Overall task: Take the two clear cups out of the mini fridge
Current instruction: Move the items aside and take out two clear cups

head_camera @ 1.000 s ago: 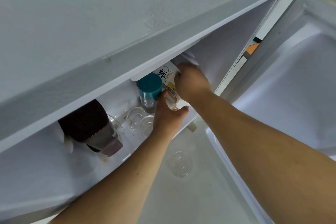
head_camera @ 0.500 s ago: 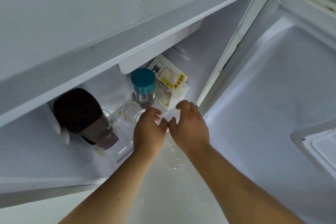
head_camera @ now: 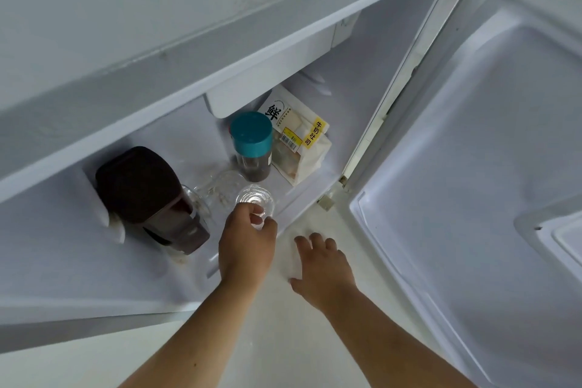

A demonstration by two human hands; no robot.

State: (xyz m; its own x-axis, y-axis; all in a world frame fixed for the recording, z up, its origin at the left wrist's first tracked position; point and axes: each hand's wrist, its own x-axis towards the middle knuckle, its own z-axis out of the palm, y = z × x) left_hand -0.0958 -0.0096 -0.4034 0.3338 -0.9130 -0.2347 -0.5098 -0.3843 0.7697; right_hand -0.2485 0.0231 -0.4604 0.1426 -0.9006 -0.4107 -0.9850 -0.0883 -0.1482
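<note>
The mini fridge [head_camera: 283,41] stands open, seen from above. Two clear cups sit on its bottom shelf: one [head_camera: 225,184] further in, one [head_camera: 255,197] at the front. My left hand [head_camera: 247,246] reaches in and pinches the near rim of the front cup with thumb and fingers. Outside the fridge, my right hand [head_camera: 326,264] is low over the floor with its fingers spread. It curves around a faint clear cup [head_camera: 294,257] standing there. Whether it grips that cup is unclear.
A teal-capped jar [head_camera: 251,142] and a bagged bread pack [head_camera: 299,142] stand behind the cups. A dark-lidded pitcher [head_camera: 148,195] fills the shelf's left side. The open fridge door [head_camera: 472,167] stands to the right, over pale floor [head_camera: 283,340].
Both hands pulled back from the bread pack at the back. The left hand closed on the front cup's rim. The right hand dropped out of the fridge, down to the cup on the floor.
</note>
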